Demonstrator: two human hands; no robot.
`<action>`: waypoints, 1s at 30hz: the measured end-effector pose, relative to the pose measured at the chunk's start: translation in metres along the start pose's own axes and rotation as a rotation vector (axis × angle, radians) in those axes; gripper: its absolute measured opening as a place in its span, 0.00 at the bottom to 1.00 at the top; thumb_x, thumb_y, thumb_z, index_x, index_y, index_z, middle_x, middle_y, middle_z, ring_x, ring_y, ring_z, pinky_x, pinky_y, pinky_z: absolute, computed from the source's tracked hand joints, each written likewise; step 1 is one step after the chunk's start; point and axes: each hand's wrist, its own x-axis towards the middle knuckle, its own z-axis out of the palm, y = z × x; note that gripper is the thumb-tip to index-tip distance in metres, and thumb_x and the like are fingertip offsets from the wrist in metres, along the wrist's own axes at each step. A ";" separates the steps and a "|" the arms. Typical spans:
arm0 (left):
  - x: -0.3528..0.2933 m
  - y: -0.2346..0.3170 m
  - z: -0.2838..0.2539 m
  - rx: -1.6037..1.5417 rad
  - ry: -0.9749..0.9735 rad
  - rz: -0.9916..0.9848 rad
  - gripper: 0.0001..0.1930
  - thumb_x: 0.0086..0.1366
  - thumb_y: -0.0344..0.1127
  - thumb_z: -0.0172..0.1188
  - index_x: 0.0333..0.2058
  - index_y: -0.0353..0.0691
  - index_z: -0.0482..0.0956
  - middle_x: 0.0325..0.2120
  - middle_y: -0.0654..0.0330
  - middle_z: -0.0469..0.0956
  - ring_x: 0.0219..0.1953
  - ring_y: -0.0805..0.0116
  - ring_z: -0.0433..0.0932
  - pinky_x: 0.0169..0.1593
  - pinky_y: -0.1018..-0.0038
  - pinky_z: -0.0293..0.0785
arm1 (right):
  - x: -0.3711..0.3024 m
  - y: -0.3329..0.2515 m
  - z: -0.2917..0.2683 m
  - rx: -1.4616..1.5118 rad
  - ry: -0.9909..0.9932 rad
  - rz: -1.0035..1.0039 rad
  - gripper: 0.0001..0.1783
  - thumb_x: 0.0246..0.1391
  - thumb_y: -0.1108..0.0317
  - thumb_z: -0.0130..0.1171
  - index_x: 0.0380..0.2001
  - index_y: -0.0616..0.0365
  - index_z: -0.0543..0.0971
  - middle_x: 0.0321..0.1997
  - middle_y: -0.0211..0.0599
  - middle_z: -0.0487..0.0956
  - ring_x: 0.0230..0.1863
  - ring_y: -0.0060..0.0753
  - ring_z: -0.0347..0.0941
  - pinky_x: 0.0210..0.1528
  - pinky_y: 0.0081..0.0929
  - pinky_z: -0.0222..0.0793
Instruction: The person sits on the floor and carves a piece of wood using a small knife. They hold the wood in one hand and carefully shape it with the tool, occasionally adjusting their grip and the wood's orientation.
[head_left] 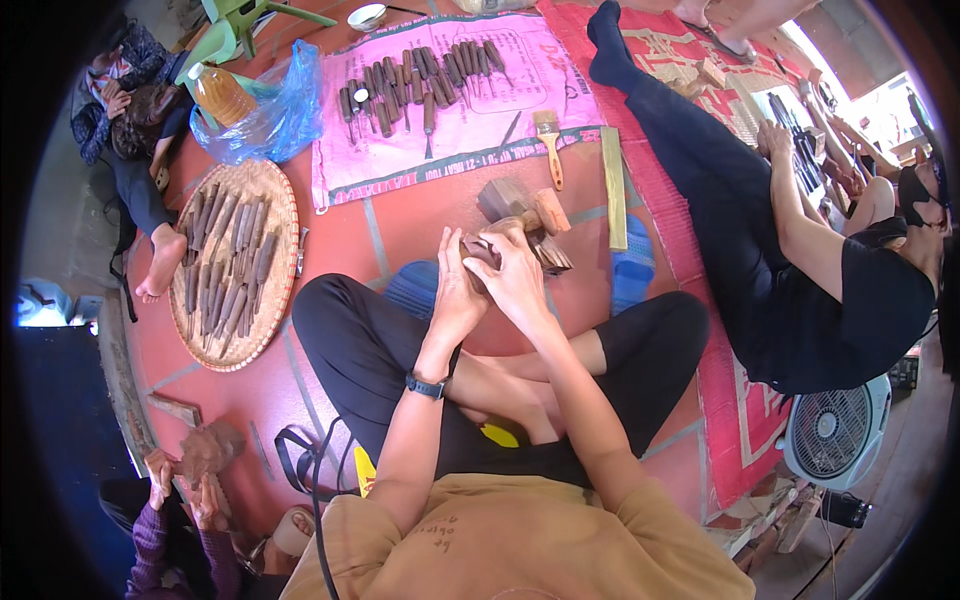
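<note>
In front of my crossed legs, both hands meet around a small brown wooden piece, mostly hidden by the fingers. My left hand, with a dark watch on its wrist, grips it from the left. The thumb and curled fingers of my right hand close on it from the other side. Just beyond them are wooden blocks and an orange-brown chunk. Another piece of wood shows beside my right hand. Whether a tool is in my fingers is hidden.
Wood-handled carving tools lie on a pink cloth, with a paintbrush at its edge. More tools fill a round woven tray. A wooden strip lies right. Co-workers sit on both sides; a fan stands right.
</note>
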 end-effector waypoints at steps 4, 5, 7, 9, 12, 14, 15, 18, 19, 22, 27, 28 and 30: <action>0.000 -0.005 -0.002 -0.169 -0.017 -0.079 0.51 0.51 0.19 0.65 0.71 0.42 0.48 0.69 0.42 0.49 0.71 0.45 0.54 0.69 0.61 0.59 | 0.003 0.016 0.012 0.159 0.123 -0.049 0.09 0.52 0.72 0.65 0.37 0.61 0.80 0.35 0.42 0.80 0.36 0.44 0.78 0.40 0.36 0.73; 0.003 -0.003 -0.002 -0.297 -0.048 -0.141 0.50 0.51 0.18 0.64 0.71 0.44 0.48 0.67 0.45 0.54 0.68 0.49 0.59 0.67 0.63 0.62 | 0.005 0.023 0.011 0.380 0.153 0.040 0.07 0.54 0.74 0.64 0.37 0.61 0.80 0.33 0.37 0.80 0.34 0.34 0.76 0.37 0.30 0.71; 0.006 -0.001 -0.007 -0.677 -0.120 -0.302 0.49 0.54 0.20 0.63 0.72 0.47 0.49 0.66 0.49 0.59 0.66 0.55 0.63 0.66 0.65 0.63 | -0.002 0.039 0.000 0.813 0.164 0.257 0.04 0.58 0.76 0.61 0.37 0.61 0.80 0.31 0.23 0.77 0.31 0.10 0.68 0.33 0.14 0.64; 0.006 -0.001 -0.012 -0.950 -0.055 -0.430 0.44 0.62 0.27 0.61 0.73 0.49 0.49 0.66 0.52 0.61 0.65 0.58 0.64 0.65 0.65 0.63 | -0.007 0.051 -0.013 0.898 0.165 0.317 0.05 0.60 0.75 0.61 0.39 0.57 0.80 0.32 0.20 0.76 0.31 0.09 0.67 0.34 0.13 0.63; 0.008 -0.003 -0.006 -1.017 0.077 -0.513 0.34 0.72 0.39 0.55 0.72 0.49 0.52 0.66 0.55 0.62 0.65 0.59 0.65 0.65 0.66 0.63 | -0.018 0.059 -0.018 0.958 0.159 0.336 0.05 0.60 0.74 0.61 0.39 0.56 0.80 0.32 0.19 0.76 0.32 0.09 0.67 0.35 0.13 0.63; 0.011 -0.003 0.002 -1.042 0.150 -0.546 0.31 0.75 0.45 0.51 0.71 0.48 0.54 0.64 0.56 0.64 0.64 0.61 0.67 0.64 0.66 0.64 | -0.022 0.056 -0.015 0.950 0.166 0.321 0.04 0.60 0.74 0.62 0.38 0.56 0.81 0.33 0.19 0.76 0.32 0.09 0.67 0.35 0.13 0.63; 0.014 -0.003 0.010 -1.044 0.207 -0.550 0.30 0.75 0.47 0.50 0.71 0.48 0.56 0.63 0.58 0.66 0.63 0.62 0.68 0.63 0.66 0.66 | -0.023 0.052 -0.010 0.939 0.165 0.321 0.04 0.60 0.74 0.62 0.38 0.56 0.81 0.33 0.19 0.77 0.32 0.09 0.67 0.35 0.13 0.63; 0.024 -0.009 0.030 -1.027 0.365 -0.555 0.29 0.75 0.51 0.48 0.68 0.44 0.61 0.62 0.57 0.67 0.62 0.64 0.69 0.63 0.67 0.67 | -0.025 0.043 -0.003 0.874 0.117 0.300 0.02 0.60 0.74 0.63 0.36 0.57 0.80 0.31 0.19 0.77 0.30 0.08 0.67 0.32 0.13 0.62; 0.027 -0.012 0.034 -1.033 0.389 -0.578 0.29 0.75 0.51 0.47 0.68 0.43 0.61 0.62 0.57 0.67 0.61 0.64 0.69 0.64 0.67 0.66 | -0.027 0.041 -0.003 0.809 0.095 0.302 0.02 0.60 0.74 0.62 0.36 0.57 0.80 0.30 0.19 0.76 0.29 0.08 0.66 0.31 0.13 0.61; 0.032 0.002 0.039 -0.948 0.461 -0.563 0.29 0.75 0.52 0.45 0.67 0.40 0.62 0.63 0.54 0.66 0.63 0.63 0.67 0.65 0.67 0.64 | -0.029 0.034 -0.001 0.731 0.091 0.287 0.02 0.59 0.75 0.62 0.35 0.60 0.79 0.24 0.19 0.74 0.23 0.08 0.62 0.24 0.13 0.56; 0.029 -0.012 0.046 -0.900 0.484 -0.386 0.28 0.74 0.48 0.45 0.65 0.34 0.66 0.64 0.52 0.66 0.65 0.62 0.64 0.67 0.67 0.59 | -0.030 0.039 0.004 0.612 0.020 0.281 0.06 0.56 0.73 0.65 0.34 0.63 0.79 0.27 0.29 0.79 0.26 0.14 0.69 0.28 0.19 0.66; 0.028 -0.014 0.047 -0.916 0.506 -0.381 0.28 0.74 0.47 0.47 0.64 0.34 0.67 0.62 0.53 0.68 0.64 0.62 0.65 0.66 0.68 0.60 | -0.029 0.039 0.006 0.561 -0.009 0.291 0.06 0.55 0.74 0.65 0.34 0.64 0.78 0.27 0.31 0.79 0.26 0.16 0.70 0.29 0.20 0.67; 0.029 -0.010 0.048 -0.954 0.545 -0.370 0.26 0.73 0.45 0.49 0.63 0.35 0.69 0.60 0.54 0.71 0.62 0.64 0.67 0.65 0.69 0.61 | -0.027 0.036 0.008 0.391 0.097 0.069 0.07 0.54 0.74 0.66 0.33 0.64 0.77 0.27 0.36 0.79 0.27 0.24 0.73 0.31 0.25 0.69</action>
